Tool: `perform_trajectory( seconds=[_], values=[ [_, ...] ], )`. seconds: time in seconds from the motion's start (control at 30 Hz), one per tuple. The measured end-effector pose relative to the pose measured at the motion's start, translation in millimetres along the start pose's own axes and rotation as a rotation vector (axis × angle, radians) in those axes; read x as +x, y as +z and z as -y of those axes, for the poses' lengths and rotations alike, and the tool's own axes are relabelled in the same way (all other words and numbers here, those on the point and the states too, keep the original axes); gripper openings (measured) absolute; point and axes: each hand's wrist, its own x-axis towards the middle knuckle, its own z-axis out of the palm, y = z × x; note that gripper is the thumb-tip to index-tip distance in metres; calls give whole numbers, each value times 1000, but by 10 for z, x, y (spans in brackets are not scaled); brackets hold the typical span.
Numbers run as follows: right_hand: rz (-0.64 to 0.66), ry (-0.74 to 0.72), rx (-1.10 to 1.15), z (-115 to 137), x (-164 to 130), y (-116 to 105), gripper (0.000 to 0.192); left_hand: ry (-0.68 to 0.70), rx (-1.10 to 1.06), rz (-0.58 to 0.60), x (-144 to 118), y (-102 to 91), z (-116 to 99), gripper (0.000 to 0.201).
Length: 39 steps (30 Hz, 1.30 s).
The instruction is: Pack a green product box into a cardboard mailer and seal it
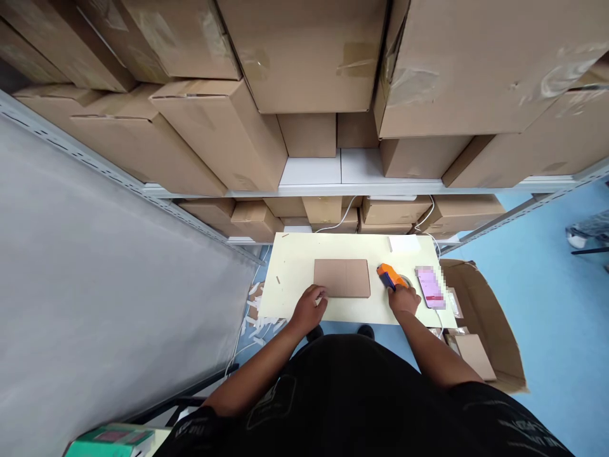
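A flat brown cardboard box (341,278) lies on the pale yellow table (290,266) in front of me. At its lower left corner is my left hand (308,310), with the fingers curled together in a pinch. Something small and pale may show between those fingertips, but I cannot make it out. To the right of the box, my right hand (404,301) is closed around the near end of an orange and blue tape dispenser (391,275). The dispenser is at the table surface, apart from the box.
A phone (431,287) lies near the table's right edge, below a white sheet or pad (404,244). Shelves stacked with cardboard boxes (314,54) rise behind the table. A large open carton (490,317) stands at right; paper scraps (259,327) litter the floor at left.
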Motion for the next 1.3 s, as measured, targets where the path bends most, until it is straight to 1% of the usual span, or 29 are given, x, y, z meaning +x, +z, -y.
perform_trajectory(
  seconds=[0.07,0.17,0.2,0.27,0.33,0.4,0.47,0.53,0.6,0.73,0.87,0.93,1.0,1.1,1.2,1.3],
  values=[
    [-8,-47,149,-20,-58,-98,39,30,-13,40,97,14,-141,17],
    [-84,-192,506,-20,-260,-313,45,32,-71,87,368,56,-400,19],
    [-109,-252,619,-9,-355,-400,48,30,-100,99,481,70,-507,21],
    [-104,-388,781,31,-555,-584,50,33,-164,142,711,88,-749,34],
    [-71,-478,871,86,-733,-754,47,66,-214,181,899,89,-997,44],
    [-48,-497,919,135,-853,-883,45,105,-309,229,1016,78,-1210,42],
    [-51,-492,944,151,-908,-959,44,94,-431,285,1066,68,-1355,39],
    [-73,-501,954,125,-921,-990,42,38,-523,337,1078,72,-1430,40],
    [-86,-518,955,68,-922,-993,40,-17,-547,373,1078,94,-1455,40],
    [-61,-523,968,-62,-954,-971,37,-105,-561,430,1078,182,-1449,38],
    [-44,-492,972,-115,-975,-926,35,-175,-542,449,1062,283,-1431,37],
    [-58,-455,959,-94,-959,-898,35,-157,-474,436,1048,321,-1420,31],
    [-54,-403,940,-41,-931,-871,37,-104,-377,403,1030,340,-1406,25],
    [10,-341,930,86,-891,-839,44,-8,-231,322,999,314,-1359,18],
    [51,-310,966,242,-873,-809,50,34,-147,261,990,224,-1237,16],
    [40,-261,972,394,-878,-764,54,39,-90,260,1057,133,-1040,14]
  ],
)
